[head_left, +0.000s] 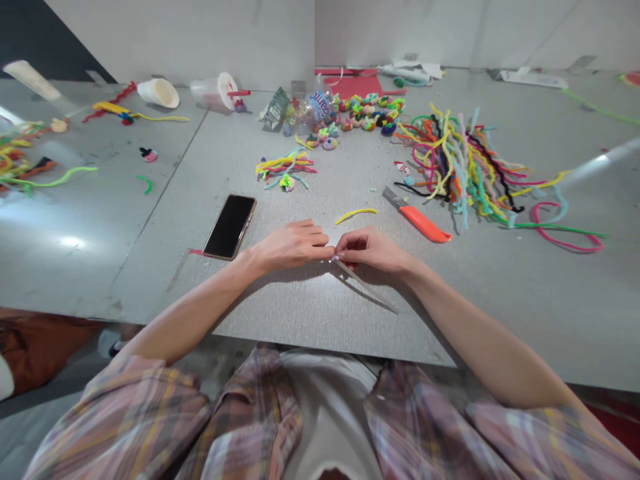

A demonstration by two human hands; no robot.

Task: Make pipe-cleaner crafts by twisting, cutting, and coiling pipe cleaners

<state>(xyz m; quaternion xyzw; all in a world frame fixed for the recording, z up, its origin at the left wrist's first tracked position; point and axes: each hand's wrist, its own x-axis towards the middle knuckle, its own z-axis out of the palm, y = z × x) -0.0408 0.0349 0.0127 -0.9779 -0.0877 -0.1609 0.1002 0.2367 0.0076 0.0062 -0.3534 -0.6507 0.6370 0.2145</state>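
Both hands meet above the grey table, fingertips nearly touching. My left hand (300, 243) is closed, its fingers pressed round something small at the fingertips. My right hand (367, 250) pinches the upper end of a thin pale strip (367, 287), which slants down to the right toward the table's front edge. A tiny whitish piece shows between the fingertips, too small to make out. Just beyond the hands lies a short yellow fuzzy stem (356, 214). An orange-handled cutter (424, 223) rests to the right, and a dark-screened phone (230, 227) lies left of my left hand.
A large pile of colored fuzzy stems (465, 167) is at the right. Small colorful pieces (370, 110) and a clear plastic bag (305, 115) lie at the back. A small stem bundle (286, 167) is at centre. Two cups (159, 93) lie tipped at back left.
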